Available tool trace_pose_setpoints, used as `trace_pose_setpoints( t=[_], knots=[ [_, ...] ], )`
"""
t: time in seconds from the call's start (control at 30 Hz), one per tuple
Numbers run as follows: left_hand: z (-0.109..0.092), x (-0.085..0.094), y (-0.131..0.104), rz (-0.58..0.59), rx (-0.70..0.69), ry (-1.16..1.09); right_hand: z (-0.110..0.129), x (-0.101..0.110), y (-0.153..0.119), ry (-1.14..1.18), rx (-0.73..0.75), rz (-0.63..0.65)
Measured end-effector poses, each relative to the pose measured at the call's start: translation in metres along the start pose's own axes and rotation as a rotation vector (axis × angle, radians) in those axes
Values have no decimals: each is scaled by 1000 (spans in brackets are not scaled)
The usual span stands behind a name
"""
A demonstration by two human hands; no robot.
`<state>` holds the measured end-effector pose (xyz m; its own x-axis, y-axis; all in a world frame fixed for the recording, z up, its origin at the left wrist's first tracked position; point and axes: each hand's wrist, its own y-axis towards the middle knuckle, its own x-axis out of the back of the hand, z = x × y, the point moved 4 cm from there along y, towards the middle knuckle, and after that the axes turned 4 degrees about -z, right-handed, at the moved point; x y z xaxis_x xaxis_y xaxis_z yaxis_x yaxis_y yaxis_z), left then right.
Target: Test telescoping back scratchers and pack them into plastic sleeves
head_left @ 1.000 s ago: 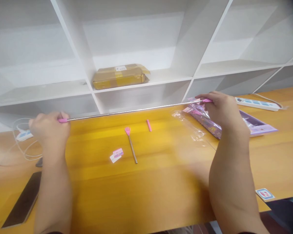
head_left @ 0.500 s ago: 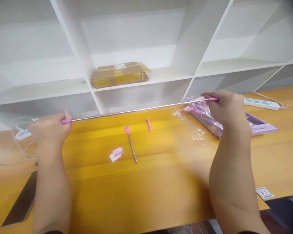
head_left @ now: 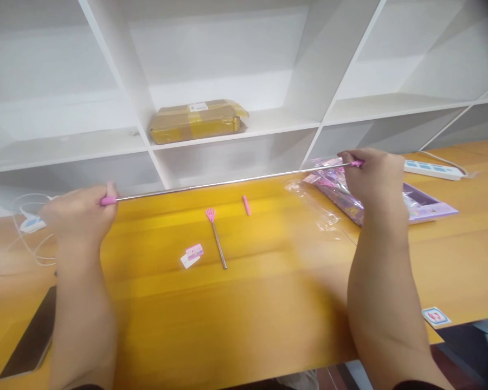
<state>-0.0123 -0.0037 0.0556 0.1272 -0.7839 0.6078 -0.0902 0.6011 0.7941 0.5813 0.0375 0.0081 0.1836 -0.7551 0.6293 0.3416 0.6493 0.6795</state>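
A long thin silver rod [head_left: 228, 183] with pink ends stretches nearly level above the wooden table. My left hand [head_left: 81, 216] is closed round its left pink end, and my right hand [head_left: 374, 176] grips the right pink end. Below the rod lies a short silver stick with a pink hand-shaped head [head_left: 210, 215]. To its right rests a small pink tube [head_left: 246, 206]. Two small cards [head_left: 192, 255] overlap to its left.
A taped cardboard box [head_left: 199, 122] sits on the white shelf [head_left: 284, 120]. Clear plastic wrap [head_left: 325, 216] and a purple package [head_left: 435, 209] lie at the right. Power strips [head_left: 433, 169] [head_left: 32, 223] stand at both sides; a dark phone [head_left: 30, 336] lies at left.
The view has shifted slightly, so the table and shelf sit a little further left and up. Both hands keep their hold on the rod.
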Motion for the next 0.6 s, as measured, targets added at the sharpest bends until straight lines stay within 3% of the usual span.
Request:
trace_pose_setpoints(
  t=[0.17, 0.37, 0.47, 0.6],
  knots=[
    [-3, 12, -1, -101, -58, -34, -7, 1, 2, -2, -15, -38],
    [-14, 17, -9, -14, -80, 0, -3, 2, 2, -7, 5, -44],
    [-41, 9, -22, 67, -152, 36, 24, -6, -6, 9, 122, -25],
    [-88, -2, -46, 194, -227, 26, 80, -23, -29, 30, 289, 45]
  ],
)
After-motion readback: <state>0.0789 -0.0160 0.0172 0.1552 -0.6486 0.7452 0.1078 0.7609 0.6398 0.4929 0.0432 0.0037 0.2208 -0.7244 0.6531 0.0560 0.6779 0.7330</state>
